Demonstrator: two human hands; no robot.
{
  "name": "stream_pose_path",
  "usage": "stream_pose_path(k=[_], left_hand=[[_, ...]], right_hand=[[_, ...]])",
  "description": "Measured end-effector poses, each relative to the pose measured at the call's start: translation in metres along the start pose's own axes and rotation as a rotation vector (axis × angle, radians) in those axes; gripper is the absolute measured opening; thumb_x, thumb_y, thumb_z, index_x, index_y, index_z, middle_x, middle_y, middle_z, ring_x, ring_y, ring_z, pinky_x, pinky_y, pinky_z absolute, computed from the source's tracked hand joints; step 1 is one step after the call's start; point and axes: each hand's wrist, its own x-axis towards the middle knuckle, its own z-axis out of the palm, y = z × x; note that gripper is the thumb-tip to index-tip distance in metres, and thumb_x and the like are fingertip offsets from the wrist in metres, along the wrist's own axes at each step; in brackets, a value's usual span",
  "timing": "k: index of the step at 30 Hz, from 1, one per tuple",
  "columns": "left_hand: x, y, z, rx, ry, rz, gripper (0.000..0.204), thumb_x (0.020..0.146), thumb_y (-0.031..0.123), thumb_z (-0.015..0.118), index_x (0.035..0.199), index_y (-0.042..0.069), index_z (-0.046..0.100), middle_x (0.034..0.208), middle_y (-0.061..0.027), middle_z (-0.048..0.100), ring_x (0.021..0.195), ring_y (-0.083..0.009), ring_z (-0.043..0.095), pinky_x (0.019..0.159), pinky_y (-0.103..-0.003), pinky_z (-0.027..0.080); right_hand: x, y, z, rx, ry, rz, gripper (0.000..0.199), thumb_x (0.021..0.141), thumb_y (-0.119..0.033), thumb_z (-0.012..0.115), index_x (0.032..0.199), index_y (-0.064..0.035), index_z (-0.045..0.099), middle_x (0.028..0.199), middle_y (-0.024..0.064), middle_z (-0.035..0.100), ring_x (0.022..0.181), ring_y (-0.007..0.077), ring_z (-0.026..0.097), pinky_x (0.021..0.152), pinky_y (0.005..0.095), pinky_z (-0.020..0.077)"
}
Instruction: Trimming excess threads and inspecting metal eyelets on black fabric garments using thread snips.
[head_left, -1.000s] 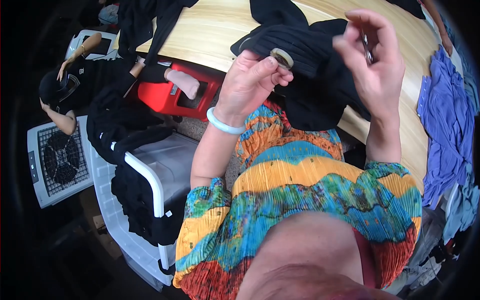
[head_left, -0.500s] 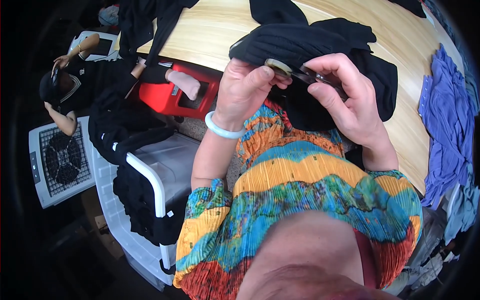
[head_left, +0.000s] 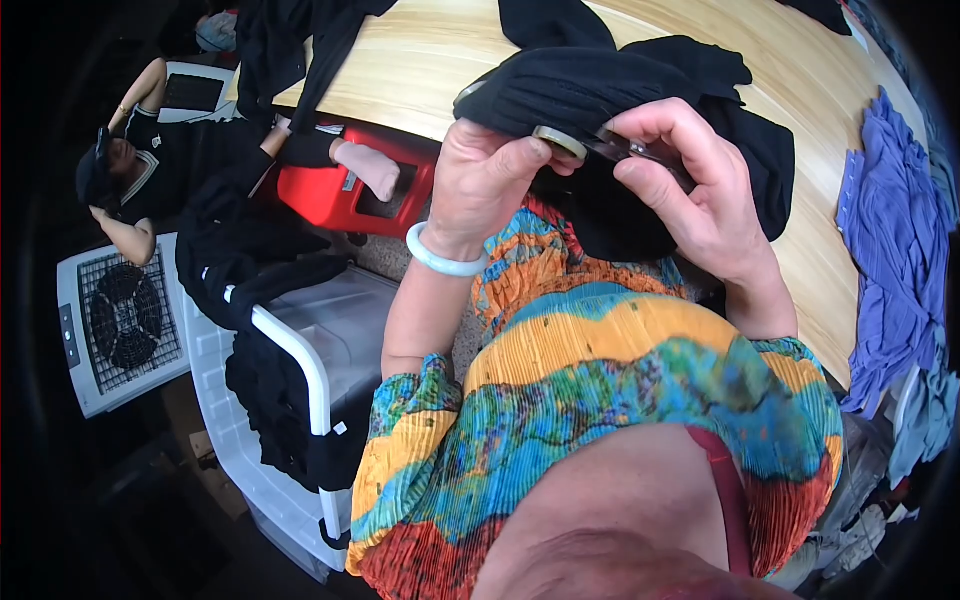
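My left hand [head_left: 492,175], a pale bangle on its wrist, is closed on a bunched black knitted garment [head_left: 590,85]. At its thumb and fingertips is a round, yellowish-green rim [head_left: 560,143]; I cannot tell what it belongs to. My right hand [head_left: 690,185] is closed on small metal thread snips [head_left: 632,150], their dark blades pointing left toward the rim and close to it. The garment lies over the near edge of the wooden table [head_left: 425,55] and hangs down before me. Its folds hide parts of my fingers.
Purple clothing [head_left: 895,250] hangs at the table's right end. More black cloth [head_left: 270,60] lies at the far left. Left of me stand a red plastic stool [head_left: 365,215], a clear tub [head_left: 215,375] with black garments and a fan unit [head_left: 125,320]. A seated person [head_left: 190,160] has raised arms.
My two hands stay nearly in place. The snips and round rim have shifted slightly and turned a little. The seated person has lifted one arm higher and moved their head.
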Motion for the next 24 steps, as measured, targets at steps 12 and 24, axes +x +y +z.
stream_pose_path(k=[12,24], left_hand=[[0.002,0.0,-0.005,0.062,0.016,-0.007,0.02,0.077,0.003,0.06,0.095,-0.003,0.057,0.086,-0.0135,0.061,0.076,-0.0196,0.06,0.067,-0.028,0.05],[0.0,-0.003,-0.014,-0.034,0.015,-0.032,0.019,0.08,0.004,0.056,0.098,-0.002,0.056,0.088,-0.0142,0.061,0.077,-0.0222,0.061,0.068,-0.029,0.051]], right_hand=[[0.002,0.008,0.005,0.069,-0.026,0.075,0.017,0.078,-0.007,0.061,0.091,0.0009,0.054,0.075,0.0048,0.057,0.066,0.0074,0.054,0.058,0.0196,0.0421],[0.005,0.016,0.014,0.343,0.199,0.075,0.015,0.083,-0.004,0.057,0.096,0.0021,0.053,0.082,0.001,0.056,0.073,0.0021,0.051,0.065,0.0142,0.0414]])
